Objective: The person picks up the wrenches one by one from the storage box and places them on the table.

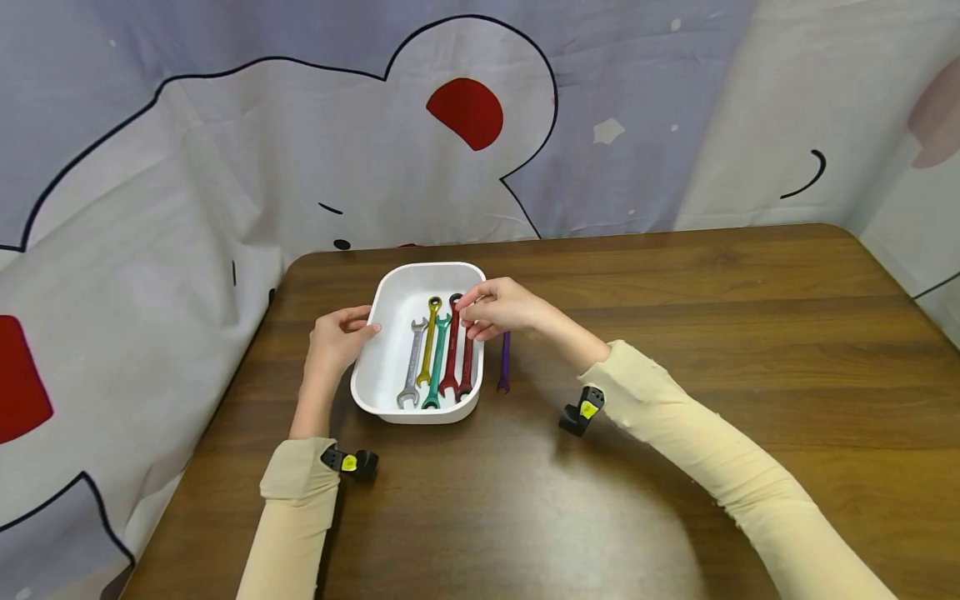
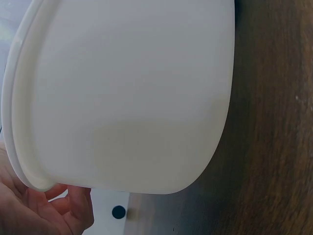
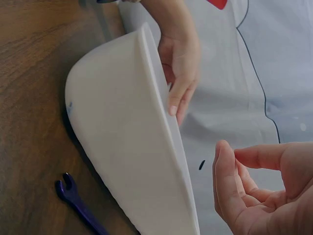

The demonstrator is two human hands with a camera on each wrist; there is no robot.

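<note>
A white plastic tray (image 1: 423, 416) stands near the table's far left, with combination wrenches lying lengthwise inside: silver (image 1: 412, 363), yellow (image 1: 428, 346), green (image 1: 437, 363), red (image 1: 452, 348) and dark red (image 1: 467, 367). My left hand (image 1: 331, 343) grips its left rim, thumb on the edge and fingers outside. Over the right rim hovers my right hand (image 1: 501, 309), partly covering the dark red wrench in the head view. Its thumb and loosely bent fingers come close together with nothing visible between them in the right wrist view. A purple wrench (image 3: 78, 203) lies on the table right of the tray.
The brown wooden table (image 1: 675, 350) extends to the right and toward me. Behind it and along the left side hangs a patterned cloth (image 1: 315, 150). Each sleeve cuff carries a small black wrist camera.
</note>
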